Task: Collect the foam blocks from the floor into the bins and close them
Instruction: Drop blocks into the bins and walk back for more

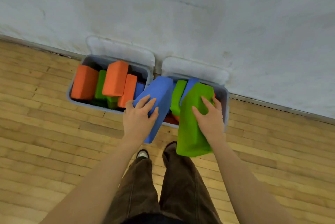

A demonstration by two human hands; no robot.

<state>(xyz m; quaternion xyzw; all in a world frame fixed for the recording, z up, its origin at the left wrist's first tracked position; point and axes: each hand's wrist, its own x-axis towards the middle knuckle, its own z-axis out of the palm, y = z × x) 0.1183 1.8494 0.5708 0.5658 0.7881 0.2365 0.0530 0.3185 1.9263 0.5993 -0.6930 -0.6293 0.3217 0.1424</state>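
Two grey bins stand side by side against the wall, lids tipped back. The left bin [72, 86] holds several orange, green and blue foam blocks, the tallest an orange block [115, 78]. The right bin [225, 100] holds green, blue and orange blocks. My left hand [139, 115] grips a long blue block [159, 93] held tilted over the gap between the bins. My right hand [210, 115] grips a large green block [192, 129] held over the right bin's front edge.
A white wall [181, 6] runs right behind the bins, with the open lids [123, 49] leaning on it. Wooden floor [45, 142] spreads around. My legs in brown trousers and my shoes [143, 154] stand just in front of the bins.
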